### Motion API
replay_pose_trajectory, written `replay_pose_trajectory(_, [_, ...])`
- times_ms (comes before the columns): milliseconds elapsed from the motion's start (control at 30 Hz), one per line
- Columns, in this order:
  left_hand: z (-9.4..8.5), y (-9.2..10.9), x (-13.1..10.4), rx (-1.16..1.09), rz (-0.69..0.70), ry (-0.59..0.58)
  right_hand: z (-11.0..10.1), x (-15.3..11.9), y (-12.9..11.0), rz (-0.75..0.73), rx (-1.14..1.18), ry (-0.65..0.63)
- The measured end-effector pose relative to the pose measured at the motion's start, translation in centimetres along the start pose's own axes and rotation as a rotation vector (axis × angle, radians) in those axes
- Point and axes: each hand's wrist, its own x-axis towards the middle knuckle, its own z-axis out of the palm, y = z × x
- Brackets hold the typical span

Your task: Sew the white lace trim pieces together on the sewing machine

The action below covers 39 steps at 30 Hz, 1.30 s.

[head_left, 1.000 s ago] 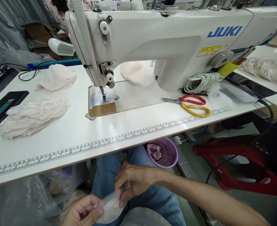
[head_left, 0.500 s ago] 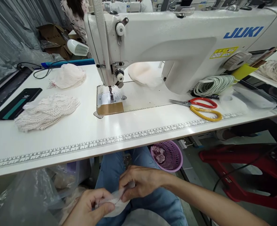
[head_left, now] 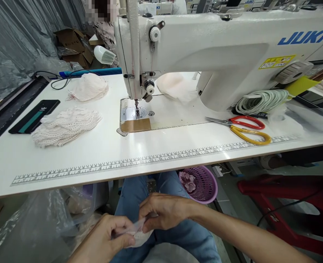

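Observation:
A small piece of thin white fabric (head_left: 139, 237) is stretched between my hands, above my lap and below the table edge. My left hand (head_left: 113, 233) pinches its left side between thumb and fingers. On the other side, my right hand (head_left: 161, 213) grips the fabric's upper right with curled fingers. Part of the cloth is hidden by the fingers. Beyond the hands stands a white sewing machine (head_left: 188, 44), its presser foot (head_left: 137, 111) over the metal plate. To its left lie a stack of pale eyelet fabric pieces (head_left: 66, 126) and another pale fabric pile (head_left: 88, 87).
Scissors (head_left: 243, 128) with red and yellow handles lie on the right of the white table (head_left: 109, 146), near coiled cord (head_left: 261, 102). A dark phone-like case (head_left: 35, 117) lies left. Below are a purple basket (head_left: 202, 182), a red stool (head_left: 276, 204) and plastic bags (head_left: 37, 226).
The camera view has turned slightly left, so the table and machine appear shifted right. Both hands keep hold of the fabric, with only a slight shift of the left hand.

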Motion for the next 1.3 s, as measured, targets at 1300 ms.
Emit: replay_pose_trajectory(1300, [-0.3,-2.5,-0.7,-0.272,-0.104,0.015,0.6,-0.1,1.7,0.040,0.351,-0.034])
